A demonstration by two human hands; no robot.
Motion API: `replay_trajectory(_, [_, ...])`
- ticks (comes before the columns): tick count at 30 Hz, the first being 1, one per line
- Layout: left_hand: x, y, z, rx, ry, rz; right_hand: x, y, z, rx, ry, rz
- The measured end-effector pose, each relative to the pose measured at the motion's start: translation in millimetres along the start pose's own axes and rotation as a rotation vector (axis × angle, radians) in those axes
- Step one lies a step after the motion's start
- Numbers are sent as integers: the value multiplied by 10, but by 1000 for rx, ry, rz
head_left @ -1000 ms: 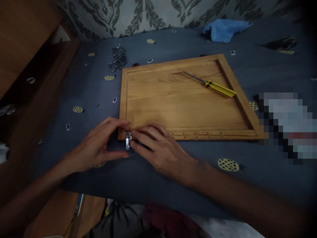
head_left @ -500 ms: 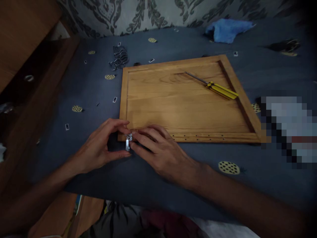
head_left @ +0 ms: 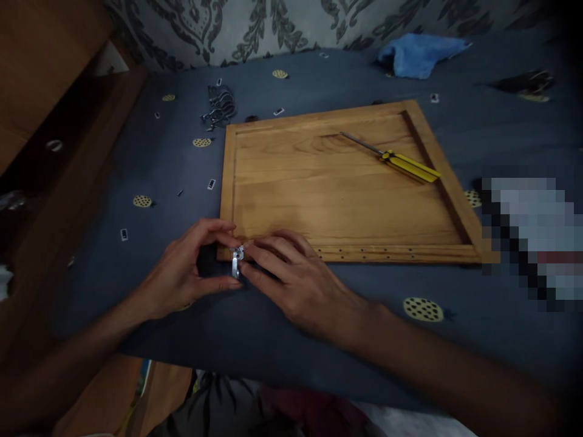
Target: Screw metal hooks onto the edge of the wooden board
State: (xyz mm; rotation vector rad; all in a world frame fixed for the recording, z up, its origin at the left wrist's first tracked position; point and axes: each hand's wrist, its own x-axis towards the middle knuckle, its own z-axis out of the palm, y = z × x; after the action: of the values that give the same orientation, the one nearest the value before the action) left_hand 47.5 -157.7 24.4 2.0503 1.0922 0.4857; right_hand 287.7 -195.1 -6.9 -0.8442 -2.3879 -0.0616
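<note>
At the near left corner of a framed wooden panel [head_left: 291,176], my two hands meet around a small shiny metal fitting [head_left: 235,264], perhaps a latch or hinge. My left hand [head_left: 186,261] comes from the left, forefinger at its upper end and thumb at its lower end. From the right, the fingertips of my right hand [head_left: 291,273] press on the fitting's right side. The fingers partly cover the fitting, so its exact kind is unclear. A yellow-handled screwdriver [head_left: 387,156] lies on the panel, its handle resting across the right side.
Several dark metal pieces [head_left: 219,106] lie in a heap behind the panel's left corner. A blue cloth [head_left: 419,56] is at the back right of the patterned blue bedsheet [head_left: 164,164]. Wooden furniture [head_left: 50,67] stands at left. A blurred-out object [head_left: 532,230] is at right.
Both hands keep almost the same hold on the metal fitting. The whole view has shifted very slightly; the panel and screwdriver stay in place.
</note>
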Motion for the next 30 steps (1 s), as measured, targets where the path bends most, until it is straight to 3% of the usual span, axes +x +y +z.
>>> replay_trajectory(30, [1, -78, 20, 77, 50, 160, -23, 0, -6, 55, -37, 7])
